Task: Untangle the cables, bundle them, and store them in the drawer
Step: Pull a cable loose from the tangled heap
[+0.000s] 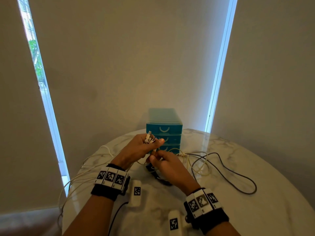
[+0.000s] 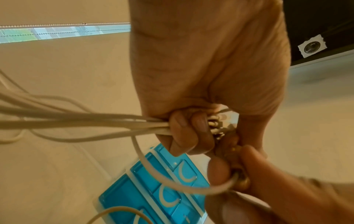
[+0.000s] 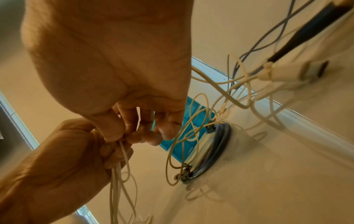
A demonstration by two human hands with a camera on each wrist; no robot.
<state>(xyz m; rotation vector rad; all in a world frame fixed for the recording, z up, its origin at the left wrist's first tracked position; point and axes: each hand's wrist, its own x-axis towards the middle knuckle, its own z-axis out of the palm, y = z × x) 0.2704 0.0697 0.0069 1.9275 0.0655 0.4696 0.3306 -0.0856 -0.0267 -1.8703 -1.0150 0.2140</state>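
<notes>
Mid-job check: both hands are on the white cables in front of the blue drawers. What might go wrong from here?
1. The white cables trail off the table edge; their weight may drag ends from the left hand.
2. The right hand pulling its strand could tighten the tangle with the grey cable.
3. All drawers look closed, with both hands occupied.

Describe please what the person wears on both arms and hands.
Both forearms are bare, without sleeves or gloves. Each wrist carries a black fabric band: the left wrist band and the right wrist band. On each band sits a row of white blocks printed with black-and-white square code markers. The left hand and right hand show no rings.
</notes>
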